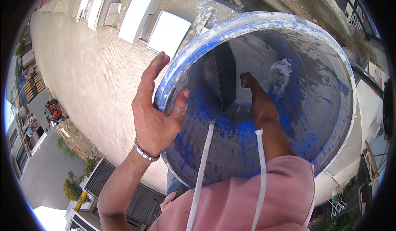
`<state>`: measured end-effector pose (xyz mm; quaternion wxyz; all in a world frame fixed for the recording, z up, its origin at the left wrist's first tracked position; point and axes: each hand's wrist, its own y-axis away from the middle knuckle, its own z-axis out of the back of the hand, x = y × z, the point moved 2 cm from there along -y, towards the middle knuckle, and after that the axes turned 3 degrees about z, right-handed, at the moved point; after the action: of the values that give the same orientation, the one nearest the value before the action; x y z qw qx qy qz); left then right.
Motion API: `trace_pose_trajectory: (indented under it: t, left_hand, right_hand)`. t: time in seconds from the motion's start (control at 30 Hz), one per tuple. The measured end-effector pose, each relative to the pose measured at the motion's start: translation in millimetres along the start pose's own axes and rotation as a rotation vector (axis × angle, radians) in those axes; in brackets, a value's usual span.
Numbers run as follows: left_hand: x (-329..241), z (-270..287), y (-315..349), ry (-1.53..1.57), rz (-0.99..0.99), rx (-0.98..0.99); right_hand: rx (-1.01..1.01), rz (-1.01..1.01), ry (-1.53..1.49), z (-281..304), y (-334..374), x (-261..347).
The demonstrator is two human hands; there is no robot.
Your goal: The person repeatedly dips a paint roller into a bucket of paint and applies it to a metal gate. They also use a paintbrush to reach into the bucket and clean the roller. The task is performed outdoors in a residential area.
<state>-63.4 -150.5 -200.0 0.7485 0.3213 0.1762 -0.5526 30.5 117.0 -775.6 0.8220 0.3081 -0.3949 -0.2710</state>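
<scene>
Counted in view: one large blue plastic drum smeared with white residue, two bare hands, left and right, two white drawstring cords, and one silver metal bracelet.

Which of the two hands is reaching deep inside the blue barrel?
The right hand: its arm goes down into the blue barrel toward the bottom. The left hand only grips the rim from outside, thumb inside.
</scene>
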Motion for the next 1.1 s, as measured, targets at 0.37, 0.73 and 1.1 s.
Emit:
trace_pose_trajectory:
  t: [0.37, 0.73, 1.1]
  left_hand:
    - [6, 0, 16, 0.015, 0.092, -0.069]
    - [10, 0, 7, 0.064, 0.027, -0.090]
    - [2, 6, 10, 0.024, 0.076, -0.070]
  right_hand:
    - [-0.045, -0.119, -0.365, 27, 60, 119]
    - [-0.116, 0.144, 0.168, 41, 33, 48]
    - [0.132, 0.083, -0.184, 31, 66, 90]
